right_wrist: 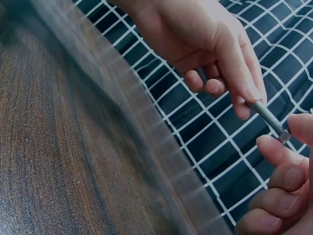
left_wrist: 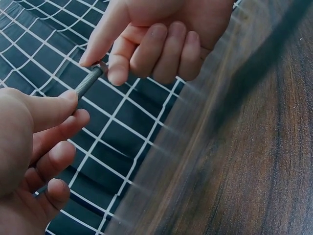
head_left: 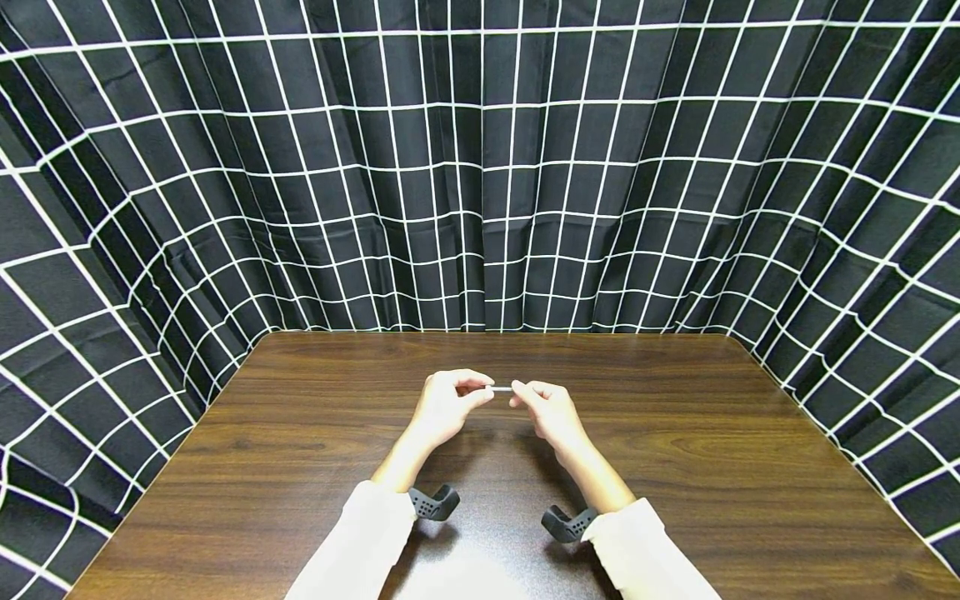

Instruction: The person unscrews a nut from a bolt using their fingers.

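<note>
A thin threaded metal bolt (head_left: 502, 389) is held level above the table between two hands. My left hand (head_left: 444, 407) pinches its left end between thumb and fingertips; that end is hidden in the grip. At the other end, thumb and forefinger of my right hand (head_left: 551, 411) pinch around a small hex-shaped piece (right_wrist: 284, 135). Bare thread of the bolt (left_wrist: 89, 82) shows between the hands in the left wrist view. The remaining fingers of the right hand (left_wrist: 164, 49) curl loosely below.
A brown wood-grain table (head_left: 300, 467) spreads beneath both hands. Black curtain (head_left: 480, 167) with a white grid stands behind the table and along its sides. Dark bands with grey mounts (head_left: 435, 503) sit at both wrists, by the white sleeves (head_left: 360, 533).
</note>
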Demonstrator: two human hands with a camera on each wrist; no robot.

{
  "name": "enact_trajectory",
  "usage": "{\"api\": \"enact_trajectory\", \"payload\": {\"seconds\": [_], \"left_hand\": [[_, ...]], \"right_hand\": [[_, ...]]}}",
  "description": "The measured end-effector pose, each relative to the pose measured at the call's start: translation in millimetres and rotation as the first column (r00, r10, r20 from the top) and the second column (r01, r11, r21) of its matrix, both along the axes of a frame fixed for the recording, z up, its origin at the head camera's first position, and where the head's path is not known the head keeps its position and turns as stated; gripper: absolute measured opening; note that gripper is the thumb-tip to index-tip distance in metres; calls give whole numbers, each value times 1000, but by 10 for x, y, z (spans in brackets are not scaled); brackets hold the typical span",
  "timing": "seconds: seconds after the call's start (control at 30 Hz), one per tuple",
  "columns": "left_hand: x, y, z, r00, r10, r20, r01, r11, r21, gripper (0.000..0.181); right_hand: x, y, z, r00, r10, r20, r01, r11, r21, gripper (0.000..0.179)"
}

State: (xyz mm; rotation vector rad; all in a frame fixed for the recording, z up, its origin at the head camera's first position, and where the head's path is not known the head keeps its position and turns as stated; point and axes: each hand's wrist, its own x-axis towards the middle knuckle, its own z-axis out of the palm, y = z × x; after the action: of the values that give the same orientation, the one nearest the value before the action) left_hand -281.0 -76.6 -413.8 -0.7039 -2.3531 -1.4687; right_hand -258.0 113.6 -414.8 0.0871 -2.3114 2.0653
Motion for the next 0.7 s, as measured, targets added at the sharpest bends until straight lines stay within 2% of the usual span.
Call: {"api": "enact_trajectory", "payload": {"seconds": [0.23, 0.47, 0.7], "left_hand": [[1, 8, 4, 1000, 8, -5, -8, 1000, 4, 14], [12, 13, 15, 1000, 7, 8, -7, 1000, 24, 15], [-2, 17, 5, 1000, 6, 17, -6, 1000, 29, 15]], "right_hand": [[-1, -1, 7, 1000, 1, -14, -1, 1000, -13, 34], [-10, -9, 4, 1000, -7, -27, 6, 999, -43, 20], [-8, -16, 3, 998, 7, -69, -14, 995, -96, 22]]}}
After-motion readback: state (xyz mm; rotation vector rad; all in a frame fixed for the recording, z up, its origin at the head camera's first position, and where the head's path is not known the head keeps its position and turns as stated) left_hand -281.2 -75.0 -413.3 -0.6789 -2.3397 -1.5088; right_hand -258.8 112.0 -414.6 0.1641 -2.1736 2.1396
